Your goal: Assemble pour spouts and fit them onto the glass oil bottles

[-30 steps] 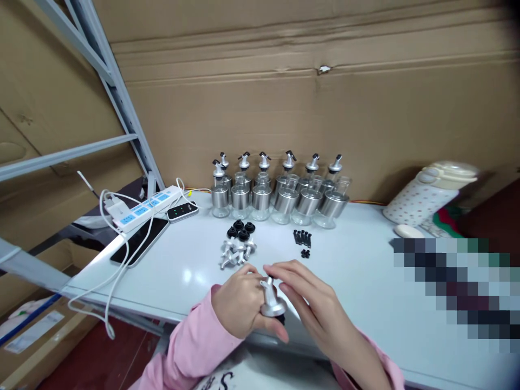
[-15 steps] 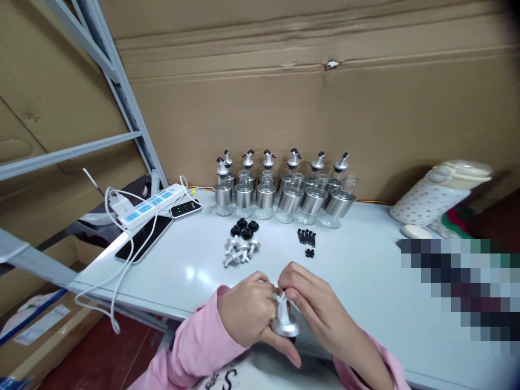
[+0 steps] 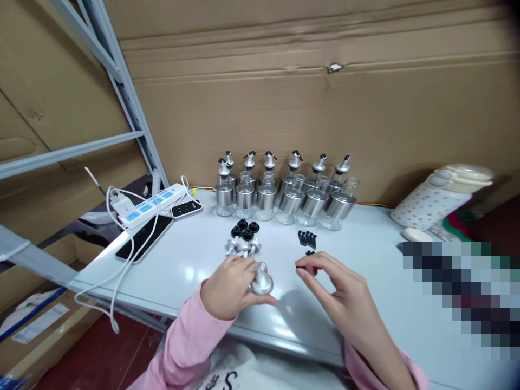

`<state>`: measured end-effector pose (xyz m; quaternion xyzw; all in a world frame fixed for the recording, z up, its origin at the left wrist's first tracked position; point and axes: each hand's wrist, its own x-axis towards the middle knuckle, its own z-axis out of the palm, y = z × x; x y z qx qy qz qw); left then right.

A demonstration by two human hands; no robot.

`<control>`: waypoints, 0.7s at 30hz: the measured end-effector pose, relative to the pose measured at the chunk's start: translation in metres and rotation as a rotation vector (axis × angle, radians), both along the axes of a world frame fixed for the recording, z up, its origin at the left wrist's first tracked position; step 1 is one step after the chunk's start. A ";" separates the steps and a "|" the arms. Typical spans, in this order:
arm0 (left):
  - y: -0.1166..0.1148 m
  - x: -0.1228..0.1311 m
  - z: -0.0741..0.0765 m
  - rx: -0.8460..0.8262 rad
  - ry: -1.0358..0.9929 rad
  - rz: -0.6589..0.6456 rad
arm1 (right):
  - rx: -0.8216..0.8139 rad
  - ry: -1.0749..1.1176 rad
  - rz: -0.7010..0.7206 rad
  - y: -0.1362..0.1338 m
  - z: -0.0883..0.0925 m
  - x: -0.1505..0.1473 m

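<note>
My left hand (image 3: 229,287) is closed around a silver pourer top (image 3: 262,279), whose round base faces up toward me. To its right, my right hand (image 3: 339,287) pinches a tiny black piece (image 3: 299,267) between thumb and fingertips. Just behind my left hand lies a pile of silver spouts (image 3: 242,247), partly hidden by it, with several black stoppers (image 3: 245,228) beyond. Several black levers (image 3: 307,239) lie in a row behind my right hand, and small black bits (image 3: 310,253) show just above its fingers.
Glass bottles with metal bands (image 3: 266,197) stand in two rows at the back, several with pourers. A power strip (image 3: 154,205), a phone (image 3: 144,238) and white cables are at left. A dotted flask (image 3: 436,197) and a white oval object (image 3: 416,234) are at right.
My hands have separated. The left moved left and up with the silver top, which is now tilted; the right moved right and up, pinching a small black piece.
</note>
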<state>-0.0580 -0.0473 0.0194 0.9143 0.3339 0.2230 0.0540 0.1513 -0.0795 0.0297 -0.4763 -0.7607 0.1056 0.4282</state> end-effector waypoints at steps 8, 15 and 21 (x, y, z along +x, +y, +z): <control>0.006 -0.007 -0.001 -0.056 0.065 0.059 | -0.307 -0.233 -0.264 0.021 -0.017 0.028; 0.007 -0.007 -0.006 -0.084 0.113 0.080 | -0.329 -0.425 -0.332 0.024 -0.036 0.041; 0.007 -0.007 -0.006 -0.081 0.129 0.084 | -0.397 -0.456 -0.364 0.028 -0.039 0.044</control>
